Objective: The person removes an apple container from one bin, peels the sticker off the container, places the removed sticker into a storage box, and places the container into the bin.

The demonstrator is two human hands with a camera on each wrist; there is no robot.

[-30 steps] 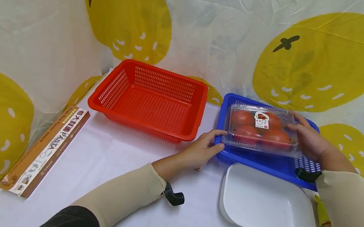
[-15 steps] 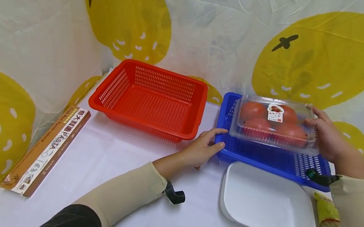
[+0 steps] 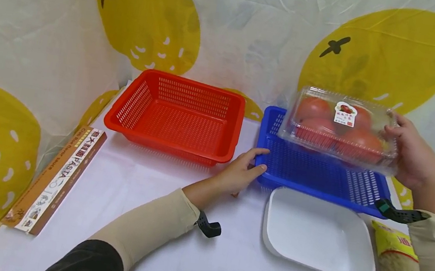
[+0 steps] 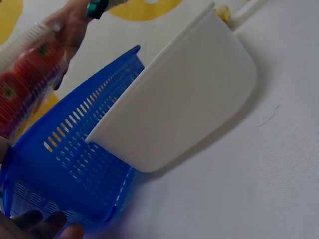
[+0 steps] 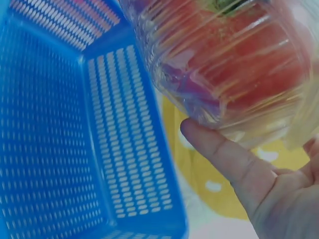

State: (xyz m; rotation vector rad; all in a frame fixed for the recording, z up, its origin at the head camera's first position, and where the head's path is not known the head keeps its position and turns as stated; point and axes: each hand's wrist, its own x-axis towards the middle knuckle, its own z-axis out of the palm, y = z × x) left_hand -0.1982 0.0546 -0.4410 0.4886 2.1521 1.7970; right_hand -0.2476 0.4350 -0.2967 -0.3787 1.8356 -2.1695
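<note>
My right hand (image 3: 412, 157) grips the right end of a clear plastic box of tomatoes (image 3: 338, 128), raised and slightly tilted above the blue basket (image 3: 301, 167). A white label sits on the box's lid. Close by in the right wrist view, one finger (image 5: 219, 154) lies against the clear plastic beside a tomato. My left hand (image 3: 239, 174) holds the blue basket by its left rim near the front corner. The left wrist view has its fingertips (image 4: 50, 224) at the basket's slotted wall; the rest of that hand is mostly cut off.
A red basket (image 3: 185, 123) stands to the left of the blue one. In front of the blue basket sits a white tub (image 3: 316, 237), with a yellow bag (image 3: 400, 270) at its right, partly behind the right sleeve. A pasta box (image 3: 54, 181) lies along the table's left edge.
My right hand has lifted the tomato box up and to the right, baring the blue basket's floor. The left hand has stayed on the basket's rim. More of the yellow bag shows.
</note>
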